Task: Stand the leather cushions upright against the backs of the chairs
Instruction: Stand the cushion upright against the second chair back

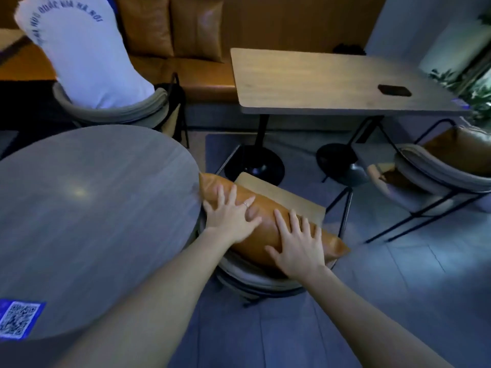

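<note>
Both palms are down flat on the tan leather cushion (268,224): my left hand (231,214) near its end at ten o'clock, by the round table (87,208), my right hand (299,245) toward the end at four o'clock. Fingers on both are spread wide and lie open on the leather; neither hand has closed around anything, they only press.

That cushion sits on the nearest chair (255,280), propped along the curved grey backrest, with the pale seat (281,195) showing beyond it at twelve o'clock. It looks close to upright already, though from above I cannot tell how steeply it leans.

I judge it soft and light (the leather dimples under my left fingertips), plump in the middle and flatter at the seamed corners. Its smooth skin will likely slide under a flat palm, so I would grip the two short ends or pinch the top seam instead of pushing on the face.

My forearms reach forward and down, nearly straight, wrists level, the left one passing just beside the table's edge.

Another tan cushion (457,150) rests in the chair at three o'clock.
</note>
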### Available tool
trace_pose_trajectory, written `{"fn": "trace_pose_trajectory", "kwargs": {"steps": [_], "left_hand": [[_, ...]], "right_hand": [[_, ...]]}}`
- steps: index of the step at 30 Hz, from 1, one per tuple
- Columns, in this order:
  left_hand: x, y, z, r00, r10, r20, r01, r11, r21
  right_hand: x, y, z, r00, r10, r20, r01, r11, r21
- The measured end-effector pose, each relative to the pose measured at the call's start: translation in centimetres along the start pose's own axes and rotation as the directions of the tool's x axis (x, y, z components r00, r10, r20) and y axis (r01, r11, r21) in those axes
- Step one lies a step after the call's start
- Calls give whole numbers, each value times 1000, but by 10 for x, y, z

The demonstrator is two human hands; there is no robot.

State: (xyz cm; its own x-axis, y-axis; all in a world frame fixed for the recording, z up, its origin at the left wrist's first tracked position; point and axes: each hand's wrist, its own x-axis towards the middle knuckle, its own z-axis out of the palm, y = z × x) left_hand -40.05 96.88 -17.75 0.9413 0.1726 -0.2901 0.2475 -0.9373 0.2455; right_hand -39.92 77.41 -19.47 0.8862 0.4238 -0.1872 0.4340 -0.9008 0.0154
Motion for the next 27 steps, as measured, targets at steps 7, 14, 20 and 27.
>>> {"fn": "trace_pose_trajectory", "kwargs": {"steps": [7,14,20,27], "left_hand": [[-9,-6,18,991,59,-122,-70,994,-86],[-51,-1,49,921,-234,-310,108,922,-372],[-73,-11,81,875,-480,-57,345,703,-622],[-50,-23,87,862,-497,105,346,423,-837]], "right_hand": [[-24,-14,12,980,127,-154,-124,992,29],[-70,-38,40,867,379,-323,-281,908,309],[-107,-39,81,684,681,-262,-258,562,786],[-91,-41,108,677,518,523,-332,-419,845]]}}
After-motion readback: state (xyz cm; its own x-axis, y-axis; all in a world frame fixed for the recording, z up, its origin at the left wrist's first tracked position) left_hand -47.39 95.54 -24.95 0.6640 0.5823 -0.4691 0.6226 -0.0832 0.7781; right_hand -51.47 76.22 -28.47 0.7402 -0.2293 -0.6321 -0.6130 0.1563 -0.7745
